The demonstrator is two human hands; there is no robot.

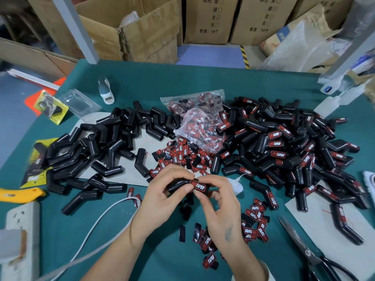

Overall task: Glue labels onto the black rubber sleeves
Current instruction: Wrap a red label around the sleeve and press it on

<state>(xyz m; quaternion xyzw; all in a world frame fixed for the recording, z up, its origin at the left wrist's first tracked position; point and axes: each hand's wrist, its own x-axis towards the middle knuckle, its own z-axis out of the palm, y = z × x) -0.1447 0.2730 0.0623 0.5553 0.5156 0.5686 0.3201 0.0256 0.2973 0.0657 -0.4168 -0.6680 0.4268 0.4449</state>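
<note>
Left hand [162, 194] is gripping the bent black rubber sleeve [178, 184]; right hand [217, 201] is pinching the red Taper label [199, 185] onto it. Probably pressing edges flat, squared to the sleeve.

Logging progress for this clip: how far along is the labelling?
Done: the labelled sleeves piled at right. In hand: both the left hand and right hand hold one sleeve, label on it. Left: the bare sleeves at left, plus loose labels.
</note>
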